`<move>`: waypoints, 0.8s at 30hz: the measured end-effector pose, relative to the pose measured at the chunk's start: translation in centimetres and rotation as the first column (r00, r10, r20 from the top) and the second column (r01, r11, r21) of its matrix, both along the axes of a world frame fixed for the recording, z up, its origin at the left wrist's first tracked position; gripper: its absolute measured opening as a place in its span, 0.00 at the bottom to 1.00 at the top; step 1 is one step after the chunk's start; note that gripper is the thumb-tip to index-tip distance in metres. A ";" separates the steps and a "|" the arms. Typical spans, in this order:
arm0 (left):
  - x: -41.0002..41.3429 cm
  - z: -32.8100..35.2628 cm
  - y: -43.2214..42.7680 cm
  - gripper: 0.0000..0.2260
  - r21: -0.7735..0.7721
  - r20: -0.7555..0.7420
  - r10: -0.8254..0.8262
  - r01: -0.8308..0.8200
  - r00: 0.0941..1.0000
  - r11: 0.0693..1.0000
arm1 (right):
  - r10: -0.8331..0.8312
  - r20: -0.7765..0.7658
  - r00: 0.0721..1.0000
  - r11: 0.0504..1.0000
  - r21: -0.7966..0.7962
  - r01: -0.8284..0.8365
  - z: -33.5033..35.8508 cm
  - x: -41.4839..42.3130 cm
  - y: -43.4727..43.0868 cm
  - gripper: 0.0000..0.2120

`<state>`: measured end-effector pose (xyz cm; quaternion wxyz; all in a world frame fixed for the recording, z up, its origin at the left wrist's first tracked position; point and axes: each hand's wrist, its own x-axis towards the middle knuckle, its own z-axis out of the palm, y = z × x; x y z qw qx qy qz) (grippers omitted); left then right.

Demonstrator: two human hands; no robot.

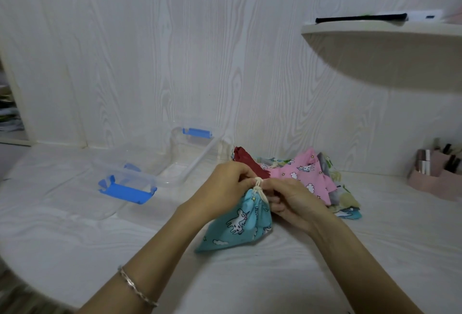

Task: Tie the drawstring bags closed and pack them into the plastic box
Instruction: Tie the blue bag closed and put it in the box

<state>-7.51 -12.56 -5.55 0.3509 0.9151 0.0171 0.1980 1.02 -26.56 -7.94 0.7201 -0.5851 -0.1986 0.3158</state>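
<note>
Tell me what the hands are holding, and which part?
The left hand and right hand both pinch the drawstring at the blue bag's gathered neck.

A light-blue unicorn-print fabric drawstring bag [240, 225] is lying cinched, its cream drawstring [258, 187] sticking up. A pile of pink, red and patterned fabric bags [308, 176] is lying just behind it, and a clear plastic box with blue clips [191, 155] is sitting open beside the pile.

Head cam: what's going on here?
A person is tying up a blue unicorn-print bag on the white table. The fingers of the left hand and the right hand pinch the cream drawstring at the bag's gathered neck. More bags lie in a pile just behind the hands. The clear plastic box with blue clips sits open to the left, with no bag visible in it.
</note>
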 end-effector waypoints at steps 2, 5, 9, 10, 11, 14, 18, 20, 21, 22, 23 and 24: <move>-0.1 -0.2 0.0 0.07 -0.028 -0.010 0.011 -0.011 1.000 1.000 | -0.092 0.229 0.969 0.986 -0.116 0.121 0.5 -0.5 -0.1 0.05; -0.1 -0.4 0.2 0.07 -0.100 -0.028 0.025 -0.028 0.999 0.995 | -0.228 0.537 0.812 0.938 -0.104 0.332 0.8 -1.1 -0.4 0.05; 0.2 -0.3 0.0 0.06 -0.170 -0.036 0.054 -0.059 0.998 0.984 | -0.193 0.672 0.715 0.934 -0.098 0.344 1.4 -1.6 -0.8 0.03; 0.2 -0.4 0.0 0.06 -0.176 -0.031 0.069 -0.074 0.997 0.982 | -0.172 0.674 0.718 0.933 -0.123 0.339 1.6 -1.7 -0.9 0.03; 0.2 -0.5 0.0 0.07 -0.179 -0.027 0.082 -0.086 0.996 0.980 | -0.154 0.666 0.730 0.934 -0.142 0.327 1.8 -1.9 -1.1 0.03; 0.2 -0.6 -0.1 0.06 -0.231 -0.035 0.062 -0.069 0.997 0.970 | -0.134 0.624 0.770 0.944 -0.155 0.290 2.1 -2.2 -1.3 0.04; 0.2 -0.4 -0.1 0.05 -0.368 -0.038 -0.023 0.007 0.999 0.930 | -0.113 0.569 0.814 0.944 -0.194 0.267 2.2 -1.3 -1.0 0.09; 0.1 -0.2 0.1 0.04 -0.375 -0.019 -0.042 0.031 0.999 0.927 | -0.064 0.471 0.880 0.965 -0.196 0.175 1.9 -0.6 -0.8 0.21; 0.1 0.0 0.3 0.05 -0.355 -0.013 -0.039 0.032 0.999 0.934 | -0.036 0.425 0.904 0.974 -0.186 0.127 1.8 -0.2 -0.8 0.23; 0.0 0.1 0.4 0.05 -0.323 -0.013 -0.028 0.023 1.000 0.946 | -0.012 0.397 0.918 0.981 -0.172 0.088 1.6 0.2 -0.9 0.24; -0.2 0.2 0.6 0.07 -0.282 -0.015 -0.009 0.005 1.000 0.959 | -0.003 0.387 0.922 0.984 -0.165 0.073 1.4 0.7 -1.2 0.24; -0.4 0.2 0.8 0.07 -0.238 -0.015 0.013 -0.017 1.000 0.971 | -0.008 0.384 0.924 0.983 -0.168 0.078 1.3 1.1 -1.6 0.23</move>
